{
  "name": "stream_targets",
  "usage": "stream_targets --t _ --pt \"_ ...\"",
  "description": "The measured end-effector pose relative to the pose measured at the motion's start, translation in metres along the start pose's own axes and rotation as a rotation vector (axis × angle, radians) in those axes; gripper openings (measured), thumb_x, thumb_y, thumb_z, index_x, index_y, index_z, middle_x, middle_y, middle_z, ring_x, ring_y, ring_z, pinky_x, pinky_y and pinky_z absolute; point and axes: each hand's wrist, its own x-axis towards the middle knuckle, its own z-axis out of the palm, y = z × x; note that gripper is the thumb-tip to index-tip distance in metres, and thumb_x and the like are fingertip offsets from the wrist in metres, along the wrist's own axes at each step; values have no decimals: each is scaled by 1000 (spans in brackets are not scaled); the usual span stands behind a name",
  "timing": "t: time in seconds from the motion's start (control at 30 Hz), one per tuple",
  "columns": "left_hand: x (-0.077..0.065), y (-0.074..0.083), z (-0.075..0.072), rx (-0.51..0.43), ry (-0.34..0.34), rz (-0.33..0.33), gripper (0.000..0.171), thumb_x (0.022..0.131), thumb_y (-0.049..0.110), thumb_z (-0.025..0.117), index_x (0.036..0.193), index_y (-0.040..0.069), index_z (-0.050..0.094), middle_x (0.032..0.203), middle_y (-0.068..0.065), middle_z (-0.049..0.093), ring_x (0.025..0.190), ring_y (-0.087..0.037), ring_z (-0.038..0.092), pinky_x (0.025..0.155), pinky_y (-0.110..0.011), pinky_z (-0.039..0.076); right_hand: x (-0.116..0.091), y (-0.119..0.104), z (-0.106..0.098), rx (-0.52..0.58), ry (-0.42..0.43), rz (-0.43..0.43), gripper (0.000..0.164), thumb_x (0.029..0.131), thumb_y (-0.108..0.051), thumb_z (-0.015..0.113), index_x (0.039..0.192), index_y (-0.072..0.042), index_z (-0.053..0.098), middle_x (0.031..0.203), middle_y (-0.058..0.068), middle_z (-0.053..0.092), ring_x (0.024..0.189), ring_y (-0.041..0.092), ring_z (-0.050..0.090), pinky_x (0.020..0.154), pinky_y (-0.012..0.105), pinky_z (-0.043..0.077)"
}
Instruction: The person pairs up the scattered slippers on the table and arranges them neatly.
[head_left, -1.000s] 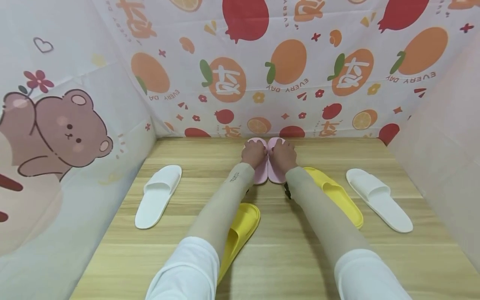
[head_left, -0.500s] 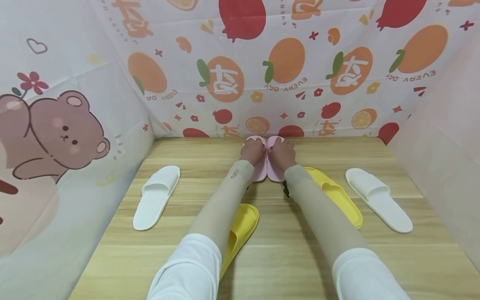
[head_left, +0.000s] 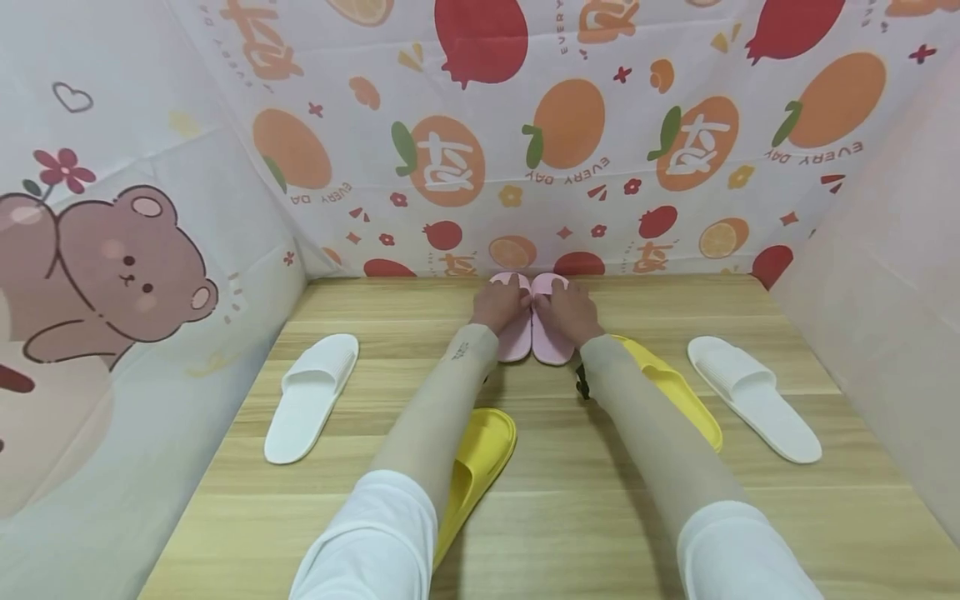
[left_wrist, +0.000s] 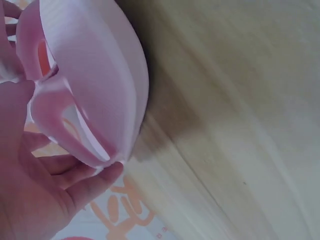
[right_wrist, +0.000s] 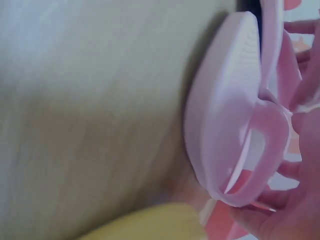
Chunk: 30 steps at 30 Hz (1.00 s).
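Two pink slippers stand side by side against the back wall, toes to the wall. My left hand [head_left: 498, 307] spans the left pink slipper [head_left: 516, 343], thumb at the inner side of its strap and fingers along the outer edge. In the left wrist view the fingertips [left_wrist: 112, 172] touch that slipper's rim. The right pink slipper [head_left: 551, 345] has my right hand [head_left: 572, 314] round its strap in the same way. Its fingers [right_wrist: 272, 197] meet the outer edge in the right wrist view. Both hands cover much of the straps in the head view.
A yellow slipper [head_left: 483, 446] lies partly under the left forearm; another yellow slipper [head_left: 678, 396] lies beside the right forearm. White slippers lie at the far left [head_left: 306, 412] and far right [head_left: 761, 404]. Printed cloth walls [head_left: 480, 225] bound the wooden floor [head_left: 570, 517].
Both hands and wrists have shifted slightly apart, away from each other, and the left fingers look straighter. The pink slippers stay side by side at the wall.
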Motion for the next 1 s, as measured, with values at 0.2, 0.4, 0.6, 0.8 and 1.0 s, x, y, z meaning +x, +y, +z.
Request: stream_targets --t 0.2,0.4,0.6,0.8,1.0 --pt "-11 -12 -2 -11 -19 -21 67 102 59 41 150 12 41 145 -22 50 131 -39 51 102 -55 47 -1 7 -8 41 -89 -87 67 104 -52 44 146 1 43 147 28 47 137 45 44 112 57 38" --pt "-27 -19 -6 -36 -19 -16 75 99 65 42 155 16 33 154 -21 40 142 -43 37 111 -61 34 -7 20 -23 77 -125 -190 64 104 -47 50 153 -7 40 155 17 45 143 37 41 117 54 33" --pt "-47 -19 -12 53 -23 20 79 96 65 49 156 15 33 153 -25 38 143 -41 33 114 -61 30 -15 36 -43 54 -98 -257 53 104 -36 52 151 -14 43 150 14 51 137 36 48 113 55 38" --pt "-65 -13 -19 135 -42 81 77 97 66 46 155 16 35 155 -21 36 144 -38 32 115 -61 27 -36 41 -52 -11 -161 -201 65 104 -39 50 155 -2 33 154 26 40 145 44 34 119 57 28" --pt "-85 -12 -26 195 -23 128 80 94 73 45 154 22 36 155 -15 37 141 -38 36 113 -63 27 -59 42 -54 -46 -174 -226 73 103 -47 48 156 -2 29 153 31 37 144 47 33 118 60 28"
